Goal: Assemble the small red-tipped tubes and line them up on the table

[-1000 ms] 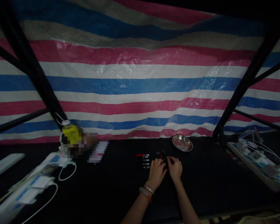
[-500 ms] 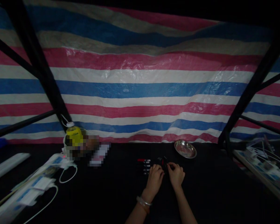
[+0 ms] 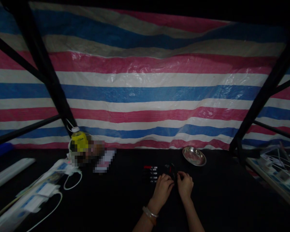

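My left hand [image 3: 163,187] rests low over the black tabletop, its fingers curled together; a bracelet is on that wrist. Close on its right, my right hand [image 3: 185,186] has thumb and forefinger pinched together. Between and just beyond the fingertips lies a dark object with a small red part [image 3: 171,169]; it blends into the black surface, so its kind is unclear. Both hands are at its near end. Left of it, several slim dark pieces with pale markings [image 3: 154,177] lie in a row, with a red one [image 3: 148,167] at the far end.
A shiny round metal dish [image 3: 194,156] stands at the back right. At the left are power strips [image 3: 42,190] with white cables, a yellow bottle [image 3: 80,140] and a blurred-out card [image 3: 105,161]. More cables and plugs [image 3: 277,167] sit far right. A striped sheet [image 3: 149,112] hangs behind.
The whole view has shifted slightly, moving things a little to the right. Both hands have drawn slightly nearer, uncovering more of the slim pieces and the dark object.
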`<action>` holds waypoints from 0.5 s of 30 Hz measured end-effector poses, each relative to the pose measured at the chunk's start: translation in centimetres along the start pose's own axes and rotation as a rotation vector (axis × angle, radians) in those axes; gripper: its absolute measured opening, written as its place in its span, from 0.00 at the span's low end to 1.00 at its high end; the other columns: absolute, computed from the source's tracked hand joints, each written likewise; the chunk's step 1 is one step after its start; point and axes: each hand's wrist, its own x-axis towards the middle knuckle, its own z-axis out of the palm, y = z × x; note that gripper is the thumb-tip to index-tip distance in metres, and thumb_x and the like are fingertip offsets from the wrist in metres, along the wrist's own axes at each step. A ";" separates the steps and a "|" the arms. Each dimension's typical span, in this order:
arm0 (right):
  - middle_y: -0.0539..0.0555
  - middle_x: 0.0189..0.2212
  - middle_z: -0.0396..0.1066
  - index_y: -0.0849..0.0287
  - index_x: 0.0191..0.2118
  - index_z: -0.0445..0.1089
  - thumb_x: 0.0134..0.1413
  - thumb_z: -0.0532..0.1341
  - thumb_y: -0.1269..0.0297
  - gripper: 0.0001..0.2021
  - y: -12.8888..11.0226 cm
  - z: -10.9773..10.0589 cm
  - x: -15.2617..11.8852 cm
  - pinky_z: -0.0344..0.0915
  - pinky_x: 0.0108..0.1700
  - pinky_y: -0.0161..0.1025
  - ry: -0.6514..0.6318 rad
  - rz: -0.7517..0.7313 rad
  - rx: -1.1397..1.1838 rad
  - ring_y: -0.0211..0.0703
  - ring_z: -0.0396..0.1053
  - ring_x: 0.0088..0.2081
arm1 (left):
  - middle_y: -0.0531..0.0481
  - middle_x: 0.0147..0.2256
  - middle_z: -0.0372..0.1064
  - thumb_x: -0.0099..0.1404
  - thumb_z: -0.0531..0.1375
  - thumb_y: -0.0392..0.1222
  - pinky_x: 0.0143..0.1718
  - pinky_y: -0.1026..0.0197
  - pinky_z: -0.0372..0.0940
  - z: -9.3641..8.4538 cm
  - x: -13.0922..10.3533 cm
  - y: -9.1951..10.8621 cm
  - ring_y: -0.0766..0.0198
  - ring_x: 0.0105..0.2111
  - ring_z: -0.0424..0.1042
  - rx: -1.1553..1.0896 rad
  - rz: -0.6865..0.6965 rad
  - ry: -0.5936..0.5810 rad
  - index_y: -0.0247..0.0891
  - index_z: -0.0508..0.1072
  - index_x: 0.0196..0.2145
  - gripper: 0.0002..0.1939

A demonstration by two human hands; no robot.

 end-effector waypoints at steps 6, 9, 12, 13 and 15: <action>0.60 0.33 0.74 0.61 0.36 0.74 0.52 0.52 0.62 0.14 0.6 0.5 0.0 0.60 0.36 0.43 0.025 -0.007 0.057 0.54 0.69 0.36 | 0.51 0.36 0.70 0.62 0.54 0.31 0.43 0.55 0.60 -0.1 0.1 0.2 0.61 0.39 0.66 0.005 -0.020 -0.015 0.40 0.73 0.34 0.09; 0.61 0.32 0.73 0.63 0.35 0.74 0.51 0.52 0.61 0.15 0.9 0.7 0.1 0.61 0.37 0.43 0.040 -0.018 0.094 0.53 0.69 0.36 | 0.50 0.34 0.71 0.63 0.53 0.31 0.42 0.55 0.61 -0.3 0.1 0.4 0.61 0.38 0.67 -0.015 -0.029 0.008 0.39 0.72 0.35 0.09; 0.63 0.31 0.72 0.65 0.33 0.74 0.50 0.53 0.60 0.16 1.2 0.8 0.2 0.63 0.38 0.42 0.044 -0.009 0.137 0.52 0.69 0.35 | 0.50 0.34 0.71 0.64 0.52 0.33 0.42 0.54 0.63 -0.3 0.1 0.2 0.61 0.37 0.68 -0.055 -0.053 0.072 0.40 0.71 0.36 0.09; 0.63 0.31 0.72 0.65 0.33 0.74 0.49 0.53 0.60 0.17 1.4 0.8 0.3 0.63 0.38 0.42 0.045 -0.006 0.157 0.51 0.69 0.35 | 0.50 0.34 0.71 0.64 0.51 0.33 0.41 0.54 0.63 -0.3 0.1 0.1 0.61 0.37 0.68 -0.072 -0.056 0.095 0.40 0.71 0.37 0.10; 0.63 0.31 0.71 0.66 0.33 0.74 0.49 0.52 0.59 0.17 1.6 0.9 0.3 0.64 0.38 0.41 0.043 0.003 0.201 0.50 0.70 0.34 | 0.49 0.36 0.71 0.65 0.50 0.34 0.43 0.54 0.64 -0.3 0.0 -0.1 0.61 0.38 0.68 -0.101 -0.045 0.140 0.41 0.71 0.40 0.11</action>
